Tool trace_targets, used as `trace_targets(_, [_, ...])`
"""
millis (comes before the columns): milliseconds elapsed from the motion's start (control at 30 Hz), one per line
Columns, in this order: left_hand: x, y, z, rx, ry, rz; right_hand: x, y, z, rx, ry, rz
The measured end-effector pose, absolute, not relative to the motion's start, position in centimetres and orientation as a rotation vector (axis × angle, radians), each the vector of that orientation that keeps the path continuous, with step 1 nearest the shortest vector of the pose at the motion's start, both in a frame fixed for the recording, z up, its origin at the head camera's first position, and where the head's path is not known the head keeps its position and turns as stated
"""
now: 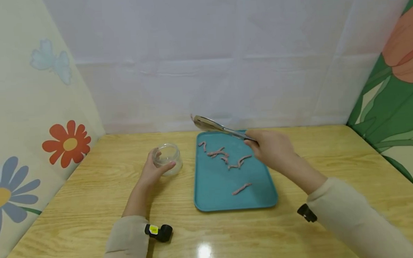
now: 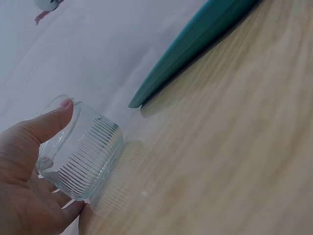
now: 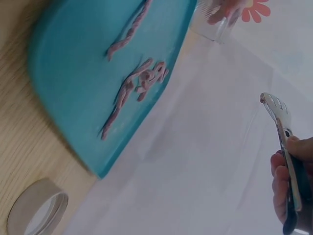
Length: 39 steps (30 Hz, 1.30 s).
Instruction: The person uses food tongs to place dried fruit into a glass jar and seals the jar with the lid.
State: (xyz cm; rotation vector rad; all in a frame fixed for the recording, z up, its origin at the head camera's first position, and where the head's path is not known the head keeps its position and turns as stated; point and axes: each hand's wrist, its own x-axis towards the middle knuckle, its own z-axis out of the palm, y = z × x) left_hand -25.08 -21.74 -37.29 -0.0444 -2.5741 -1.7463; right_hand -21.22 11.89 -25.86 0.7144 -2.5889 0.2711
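Note:
My left hand (image 1: 153,170) grips a clear glass jar (image 1: 175,168) with no lid on it; the left wrist view shows the jar's ribbed side (image 2: 88,159) on the tabletop. In my right hand (image 1: 274,149) are metal tongs (image 1: 224,129), raised above the far edge of a blue tray (image 1: 226,193). A small pinkish strip (image 1: 192,117) pokes out from the tongs' tips, also visible in the right wrist view (image 3: 263,98). Several thin, twisted pinkish strips (image 1: 241,188) lie scattered on the tray.
A pale ring-shaped thing (image 3: 34,205) stands on the table beside the tray in the right wrist view. The wooden table (image 1: 183,237) meets a white cloth backdrop (image 1: 156,89) behind. Flower-printed panels (image 1: 15,114) rise at both sides.

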Motion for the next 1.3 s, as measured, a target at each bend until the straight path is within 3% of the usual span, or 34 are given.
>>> trace_targets(1300, [-25.9,-20.6,-37.2,-0.076,-2.537,-1.830,-23.1,2.8,-29.1,0.646,-2.783,0.314])
